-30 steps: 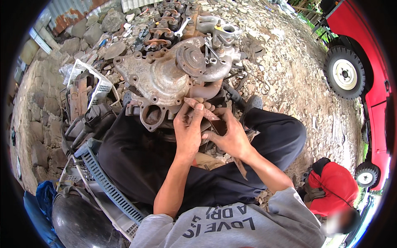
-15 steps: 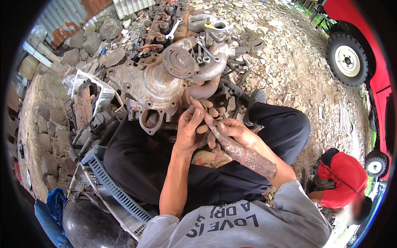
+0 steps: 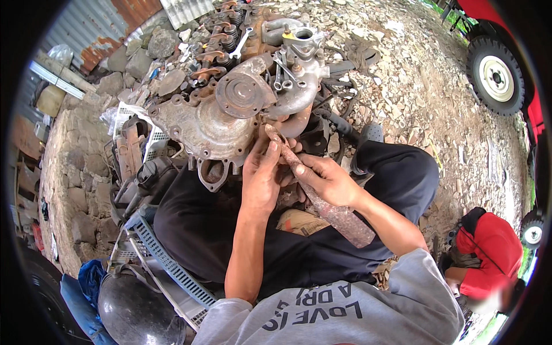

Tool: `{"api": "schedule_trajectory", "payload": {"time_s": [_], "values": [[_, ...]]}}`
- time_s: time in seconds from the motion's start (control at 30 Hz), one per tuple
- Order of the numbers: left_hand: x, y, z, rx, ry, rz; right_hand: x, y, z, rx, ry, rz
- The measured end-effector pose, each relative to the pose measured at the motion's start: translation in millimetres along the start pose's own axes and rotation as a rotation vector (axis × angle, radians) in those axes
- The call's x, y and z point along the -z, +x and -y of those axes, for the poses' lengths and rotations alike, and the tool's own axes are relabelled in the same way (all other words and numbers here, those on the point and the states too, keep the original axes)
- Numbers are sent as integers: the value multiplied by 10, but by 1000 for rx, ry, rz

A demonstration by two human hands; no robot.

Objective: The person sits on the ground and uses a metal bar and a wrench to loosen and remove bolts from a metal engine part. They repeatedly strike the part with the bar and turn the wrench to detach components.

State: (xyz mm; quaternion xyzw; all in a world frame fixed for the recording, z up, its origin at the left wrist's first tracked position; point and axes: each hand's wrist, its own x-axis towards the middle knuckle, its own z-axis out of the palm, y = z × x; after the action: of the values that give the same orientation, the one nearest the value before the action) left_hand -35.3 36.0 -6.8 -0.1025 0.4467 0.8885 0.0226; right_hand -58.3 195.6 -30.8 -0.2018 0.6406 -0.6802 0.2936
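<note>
A long, flat, rusty metal piece (image 3: 343, 221) runs diagonally through both hands, its narrow end up near the engine and its broad end down by my right forearm. My left hand (image 3: 265, 168) is closed round the narrow end, with the thumb along it. My right hand (image 3: 322, 179) grips it farther down, thumb on top. Just above them sit a cast housing (image 3: 192, 127) with a round flange and a metal manifold (image 3: 303, 86). Several wrenches (image 3: 282, 72) rest on the manifold. Behind the housing are rusty rocker springs (image 3: 224, 40).
Plastic crates (image 3: 167, 259) with parts and a black helmet (image 3: 138, 305) are at my left. A person in red (image 3: 494, 253) crouches at lower right, near a red vehicle's wheel (image 3: 535, 233). Stones (image 3: 138, 60) and rubble (image 3: 420, 86) surround the engine.
The metal piece has turned, so its broad end now extends toward me over my right forearm. My right hand has shifted its hold onto its middle. The view has shifted slightly.
</note>
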Motion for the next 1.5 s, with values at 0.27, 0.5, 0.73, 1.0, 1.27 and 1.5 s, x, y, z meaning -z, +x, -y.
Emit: {"api": "schedule_trajectory", "payload": {"time_s": [0.27,0.5,0.73,1.0,1.27,1.5], "values": [[-130,34,228,-351,437,-194,-116,-19,-110,456,-1068,-370],[-128,56,172,-232,500,-188,-118,-18,-145,443,-941,-375],[61,136,19,6,237,95,56,-6,-22,1,278,90],[52,278,92,11,170,120,-49,20,17,45,293,-130],[234,360,222,52,253,44,35,210,-248,443,-440,-415],[8,-55,-68,-130,949,-191,-16,327,-83,305,-670,-559]]}}
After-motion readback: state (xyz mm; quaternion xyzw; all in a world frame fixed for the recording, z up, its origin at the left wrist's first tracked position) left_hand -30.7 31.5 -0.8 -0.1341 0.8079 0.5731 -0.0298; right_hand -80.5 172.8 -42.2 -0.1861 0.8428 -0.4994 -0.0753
